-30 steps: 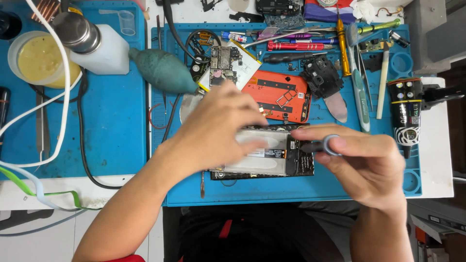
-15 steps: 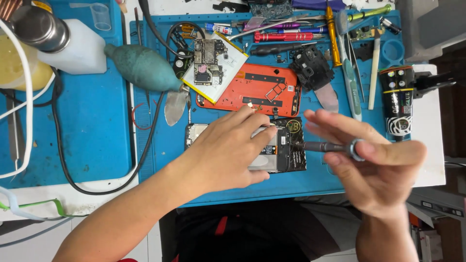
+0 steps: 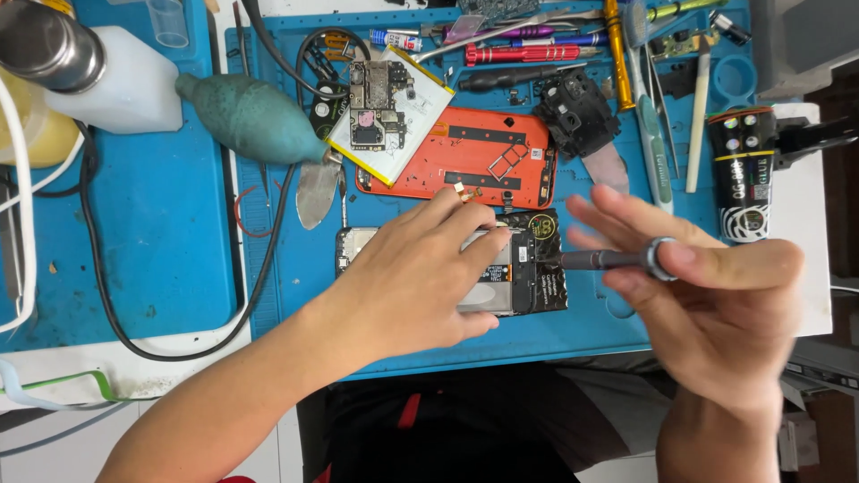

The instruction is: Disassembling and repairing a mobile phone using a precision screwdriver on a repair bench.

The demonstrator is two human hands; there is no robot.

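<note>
Left hand (image 3: pixel 420 277) presses flat on an opened smartphone (image 3: pixel 514 268) at the blue mat's (image 3: pixel 179 250) near edge. Right hand (image 3: pixel 716 295) pinches a precision screwdriver (image 3: pixel 613 259), tip at the phone's right end, apparently turning a screw; steadiness matters.

Left hand (image 3: pixel 420 277) lies palm-down, fingers (image 3: pixel 474 234) spread forward; right hand (image 3: pixel 716 304) pinches with curled fingers (image 3: pixel 626 219).
</note>
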